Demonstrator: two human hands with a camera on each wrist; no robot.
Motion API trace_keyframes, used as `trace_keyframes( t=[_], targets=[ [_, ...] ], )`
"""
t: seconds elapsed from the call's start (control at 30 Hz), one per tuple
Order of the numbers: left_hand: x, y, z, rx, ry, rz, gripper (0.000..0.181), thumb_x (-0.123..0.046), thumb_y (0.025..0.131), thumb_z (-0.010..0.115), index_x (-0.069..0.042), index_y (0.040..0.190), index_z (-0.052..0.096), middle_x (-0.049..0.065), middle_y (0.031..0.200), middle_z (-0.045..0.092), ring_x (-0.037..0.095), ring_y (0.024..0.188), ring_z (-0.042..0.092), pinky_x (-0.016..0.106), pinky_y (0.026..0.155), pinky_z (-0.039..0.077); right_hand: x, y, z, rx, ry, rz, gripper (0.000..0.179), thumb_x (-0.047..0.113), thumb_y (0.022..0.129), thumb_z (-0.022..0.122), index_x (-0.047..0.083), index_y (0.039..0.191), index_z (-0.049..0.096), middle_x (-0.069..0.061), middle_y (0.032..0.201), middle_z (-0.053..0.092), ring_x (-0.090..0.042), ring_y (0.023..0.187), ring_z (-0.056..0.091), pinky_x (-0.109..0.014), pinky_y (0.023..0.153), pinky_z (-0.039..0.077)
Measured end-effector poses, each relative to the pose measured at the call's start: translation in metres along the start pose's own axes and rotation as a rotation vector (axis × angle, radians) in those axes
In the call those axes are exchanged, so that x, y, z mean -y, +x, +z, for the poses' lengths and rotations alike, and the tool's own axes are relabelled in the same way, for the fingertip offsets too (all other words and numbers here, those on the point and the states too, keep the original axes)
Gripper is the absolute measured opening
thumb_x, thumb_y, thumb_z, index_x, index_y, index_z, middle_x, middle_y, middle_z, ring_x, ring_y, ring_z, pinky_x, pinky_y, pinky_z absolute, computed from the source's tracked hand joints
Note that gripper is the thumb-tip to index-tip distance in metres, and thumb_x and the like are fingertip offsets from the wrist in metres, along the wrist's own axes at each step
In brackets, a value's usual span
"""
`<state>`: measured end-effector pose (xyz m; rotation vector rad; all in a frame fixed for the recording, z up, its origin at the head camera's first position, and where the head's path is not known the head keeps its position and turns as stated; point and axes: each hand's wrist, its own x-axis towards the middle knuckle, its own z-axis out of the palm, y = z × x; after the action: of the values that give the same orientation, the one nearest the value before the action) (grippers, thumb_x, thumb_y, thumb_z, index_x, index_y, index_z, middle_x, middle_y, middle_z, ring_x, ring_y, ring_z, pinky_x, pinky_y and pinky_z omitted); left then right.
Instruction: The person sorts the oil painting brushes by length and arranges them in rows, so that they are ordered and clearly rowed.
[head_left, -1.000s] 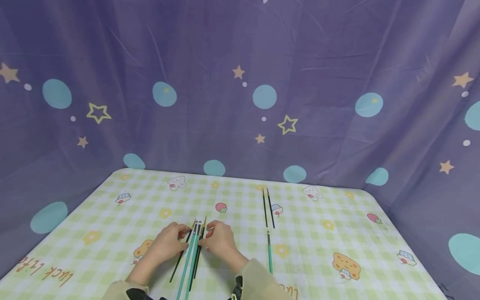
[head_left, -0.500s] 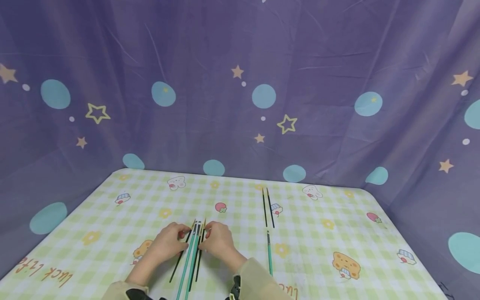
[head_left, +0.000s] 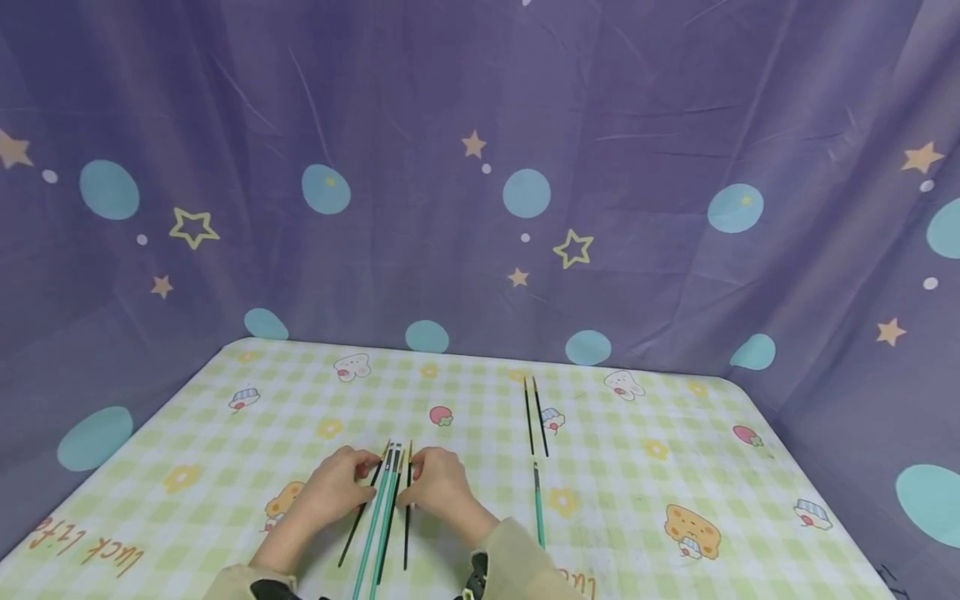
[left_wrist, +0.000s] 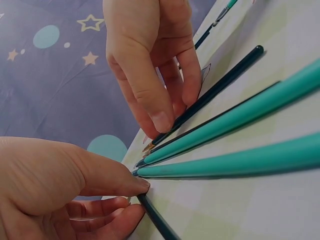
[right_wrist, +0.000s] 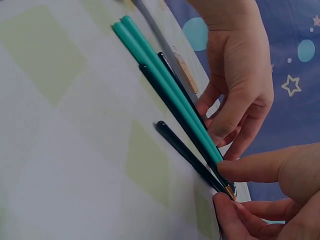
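My left hand (head_left: 333,487) pinches a slim black paintbrush (head_left: 352,537) near its bristle end; in the left wrist view the black handle (left_wrist: 159,220) runs out below the thumb. My right hand (head_left: 441,482) pinches another black paintbrush (head_left: 407,533) close to its tip, thumb and index finger on either side, as the right wrist view shows with that brush (right_wrist: 182,150). Between the hands lie two long teal paintbrushes (head_left: 367,546) with one more black paintbrush (head_left: 385,550) against them. All the bristle ends point away from me, gathered between the fingertips, while the handles fan apart.
Right of the hands, two black paintbrushes (head_left: 530,425) lie side by side, with a teal paintbrush (head_left: 538,504) nearer to me. A green checked cloth (head_left: 622,467) covers the table. A purple curtain (head_left: 420,267) hangs behind its far edge.
The black paintbrush in my right hand has swung away from the teal ones, its handle end shifting right and slightly nearer. My left hand has hardly moved.
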<state>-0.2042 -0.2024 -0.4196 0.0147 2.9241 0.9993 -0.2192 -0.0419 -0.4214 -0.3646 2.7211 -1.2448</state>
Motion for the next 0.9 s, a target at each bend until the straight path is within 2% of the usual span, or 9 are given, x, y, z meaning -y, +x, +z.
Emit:
trace_keyframes(
  t=[0.17, 0.5, 0.7, 0.9],
  targets=[
    [0.0008, -0.0011, -0.001, 0.003, 0.002, 0.005, 0.039, -0.003, 0.073, 0.066, 0.001, 0.112, 0.061, 0.007, 0.083, 0.047, 0.013, 0.053, 0.048, 0.025, 0.046, 0.042, 0.0006, -0.0025, 0.0003, 0.01, -0.041, -0.016, 0.052, 0.01, 0.059, 0.082, -0.001, 0.105, 0.061, 0.003, 0.06, 0.051, -0.009, 0.05, 0.046, -0.021, 0.046, 0.038],
    [0.0014, 0.0007, 0.0002, -0.004, -0.002, -0.007, 0.039, -0.003, 0.073, 0.066, -0.001, 0.112, 0.061, 0.006, 0.083, 0.047, 0.013, 0.052, 0.048, 0.025, 0.046, 0.042, 0.0054, -0.0044, -0.0014, 0.033, -0.037, 0.007, 0.049, 0.003, 0.063, 0.077, -0.003, 0.108, 0.059, 0.002, 0.055, 0.055, -0.009, 0.04, 0.052, -0.02, 0.044, 0.043],
    [0.0003, -0.0011, -0.0002, -0.004, -0.005, -0.004, 0.039, -0.003, 0.073, 0.066, 0.0, 0.112, 0.061, 0.007, 0.083, 0.047, 0.013, 0.052, 0.048, 0.024, 0.045, 0.042, 0.0038, -0.0033, -0.0018, 0.033, 0.009, 0.034, 0.046, 0.002, 0.063, 0.076, -0.002, 0.106, 0.06, 0.0, 0.051, 0.054, -0.01, 0.038, 0.052, -0.021, 0.041, 0.043],
    [-0.0014, -0.0014, -0.0001, -0.005, -0.016, -0.002, 0.039, -0.003, 0.074, 0.065, 0.0, 0.112, 0.061, 0.007, 0.083, 0.047, 0.013, 0.051, 0.048, 0.025, 0.044, 0.043, 0.001, -0.0025, -0.0056, 0.026, 0.068, 0.04, 0.044, 0.002, 0.065, 0.073, -0.001, 0.107, 0.059, 0.001, 0.056, 0.054, -0.01, 0.039, 0.051, -0.022, 0.041, 0.042]
  ],
)
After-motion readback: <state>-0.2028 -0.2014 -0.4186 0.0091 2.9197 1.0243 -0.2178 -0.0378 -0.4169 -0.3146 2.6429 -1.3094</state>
